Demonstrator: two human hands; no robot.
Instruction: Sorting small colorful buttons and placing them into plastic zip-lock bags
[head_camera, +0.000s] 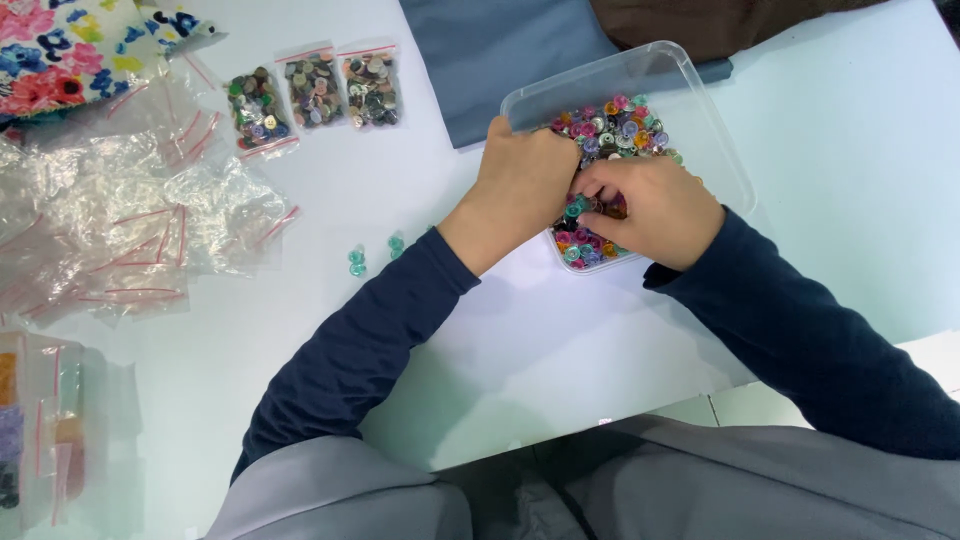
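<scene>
A clear plastic tray (720, 170) on the white table holds a heap of small coloured buttons (615, 125). My left hand (520, 180) rests on the tray's near left rim, fingers curled down onto the buttons. My right hand (650, 210) lies inside the tray over the heap, its fingertips pinching among the buttons beside a teal one (574, 209); whether it holds one I cannot tell. Several loose teal buttons (357, 262) lie on the table left of my left forearm.
Three small zip bags filled with buttons (315, 90) lie at the back left. A pile of empty clear zip bags (130, 230) covers the left side. Flowered fabric (60, 50) sits at the far left corner; blue cloth (500, 50) and brown cloth (720, 20) lie behind the tray.
</scene>
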